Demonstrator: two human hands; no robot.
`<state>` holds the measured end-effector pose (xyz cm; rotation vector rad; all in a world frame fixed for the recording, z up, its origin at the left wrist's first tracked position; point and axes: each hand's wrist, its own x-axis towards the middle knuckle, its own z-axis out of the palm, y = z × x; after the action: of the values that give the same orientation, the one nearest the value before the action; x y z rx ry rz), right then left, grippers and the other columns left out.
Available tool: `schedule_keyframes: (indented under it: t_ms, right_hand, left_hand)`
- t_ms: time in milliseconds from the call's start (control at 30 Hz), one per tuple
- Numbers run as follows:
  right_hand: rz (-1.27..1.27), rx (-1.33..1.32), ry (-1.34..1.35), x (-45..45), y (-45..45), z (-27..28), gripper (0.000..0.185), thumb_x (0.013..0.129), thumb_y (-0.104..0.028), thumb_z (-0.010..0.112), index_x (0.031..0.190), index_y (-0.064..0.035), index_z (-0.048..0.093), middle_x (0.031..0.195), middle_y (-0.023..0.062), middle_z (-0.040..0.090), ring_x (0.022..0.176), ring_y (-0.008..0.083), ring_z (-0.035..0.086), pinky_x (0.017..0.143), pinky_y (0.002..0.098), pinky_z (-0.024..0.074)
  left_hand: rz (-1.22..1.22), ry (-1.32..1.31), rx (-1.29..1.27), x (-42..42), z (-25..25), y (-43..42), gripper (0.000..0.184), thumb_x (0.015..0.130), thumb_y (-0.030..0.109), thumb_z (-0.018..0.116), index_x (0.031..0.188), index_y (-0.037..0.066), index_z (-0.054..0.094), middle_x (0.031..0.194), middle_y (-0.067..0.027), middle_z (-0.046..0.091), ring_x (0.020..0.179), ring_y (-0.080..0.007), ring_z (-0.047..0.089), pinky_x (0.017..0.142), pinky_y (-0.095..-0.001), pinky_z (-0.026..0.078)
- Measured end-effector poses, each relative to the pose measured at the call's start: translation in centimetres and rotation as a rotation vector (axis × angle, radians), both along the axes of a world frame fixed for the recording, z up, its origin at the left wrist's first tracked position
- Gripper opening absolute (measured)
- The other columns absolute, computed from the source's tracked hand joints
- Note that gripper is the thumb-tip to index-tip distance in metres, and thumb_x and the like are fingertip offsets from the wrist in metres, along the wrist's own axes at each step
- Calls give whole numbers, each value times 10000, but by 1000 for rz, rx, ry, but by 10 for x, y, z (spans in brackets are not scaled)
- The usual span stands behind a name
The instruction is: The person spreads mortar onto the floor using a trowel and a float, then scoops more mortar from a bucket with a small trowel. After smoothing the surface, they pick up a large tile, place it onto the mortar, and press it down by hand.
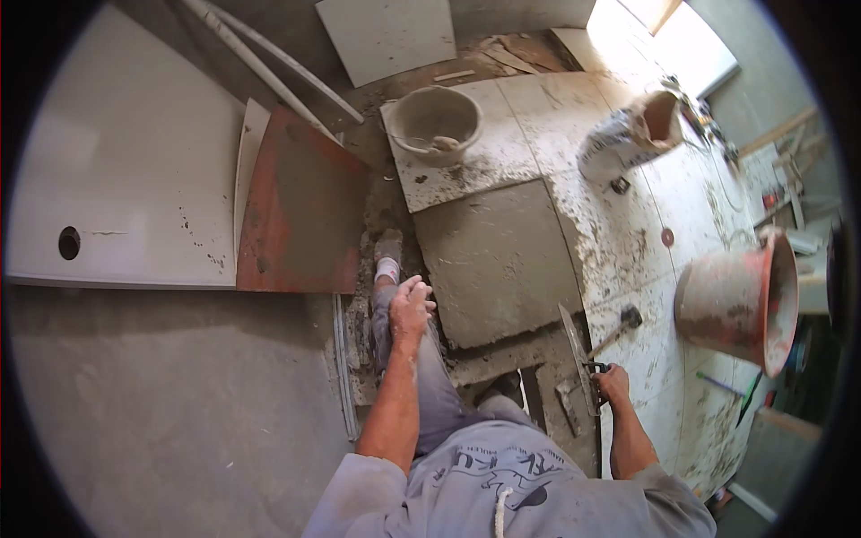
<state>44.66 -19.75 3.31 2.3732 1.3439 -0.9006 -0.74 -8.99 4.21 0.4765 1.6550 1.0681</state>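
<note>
My right hand (pixel 613 386) is closed around the black handle of a flat finishing trowel (pixel 579 354). Its long metal blade stands on edge near the lower right corner of a square slab (pixel 498 260) coated in grey mortar. Above my left knee is my left hand (pixel 411 308), empty, with its fingers loosely bent and slightly apart, close to the slab's left edge. A mallet (pixel 630 316) with a dark head lies just beyond the trowel. Below the slab, a small mortar-smeared trowel (pixel 568 408) rests beside my right hand.
A round mortar tub (pixel 437 121) sits behind the slab. On the white tiles (pixel 628 242) stand an open bag (pixel 628 134) and a dirty bucket (pixel 731 305) tipped to the right. A reddish board (pixel 305 206) and a white panel (pixel 126 170) lean at the left.
</note>
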Motion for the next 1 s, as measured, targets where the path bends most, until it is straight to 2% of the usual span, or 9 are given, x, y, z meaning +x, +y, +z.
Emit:
schedule_keyframes:
  t_ms: [267,333,467,667,767,833,867,933,1000]
  right_hand:
    - [241,366,38,-129,216,-5,445,675,-336,691,896,40,602,834,274,623,808,429,607,733,463,471]
    - [350,402,207,-175,260,-17,390,679,-306,709,839,27,584,713,194,611,659,344,603,631,425,470]
    - [202,117,495,-297,323,-68,318,704,-259,744,788,-7,568,621,39,535,535,125,507,485,323,418]
    - [274,252,676,-458,402,-246,449,744,-415,714,873,7,632,686,100,615,598,194,569,574,370,471]
    - [192,183,633,-524,440,-312,558,785,-499,656,962,31,650,779,215,659,711,307,639,690,413,496]
    - [614,563,561,-556,457,-366,579,842,-514,582,967,48,644,852,272,653,822,412,640,745,470,496]
    - [598,559,564,-570,469,-363,579,842,-514,582,967,48,644,852,272,653,822,412,640,745,470,496]
    - [146,112,530,-591,487,-331,577,894,-504,499,968,54,629,875,285,645,902,462,607,793,523,475]
    - [206,113,448,-591,483,-321,503,900,-449,497,982,26,639,895,289,642,919,448,610,809,520,472]
  left_hand:
    - [11,-83,128,-37,-21,131,416,924,278,555,1251,23,527,972,-72,660,659,-110,609,552,-242,470]
    - [3,-99,165,-48,-31,157,416,934,294,540,1260,37,523,985,-66,658,678,-119,613,592,-260,490]
    - [20,-13,73,-78,-50,185,411,926,280,544,1230,2,547,970,-74,661,671,-116,612,597,-250,488]
    - [-32,242,112,-113,-50,204,413,914,269,550,1204,-25,556,923,-112,675,673,-141,630,658,-289,513]
    - [-115,335,29,-123,-47,205,401,911,270,556,1204,-3,560,926,-123,676,705,-169,644,691,-316,510]
    - [-176,416,-10,-129,-39,208,394,907,271,561,1202,10,563,931,-129,675,725,-192,653,713,-332,508]
    - [-262,417,-14,-131,-33,210,390,902,269,566,1201,18,563,941,-138,670,753,-225,656,739,-349,504]
    - [-387,392,-59,-132,-29,214,381,891,259,577,1195,31,563,974,-156,662,830,-311,648,784,-393,496]
    - [-431,482,-61,-136,-35,215,379,890,257,578,1192,30,563,976,-155,663,853,-322,642,790,-402,493]
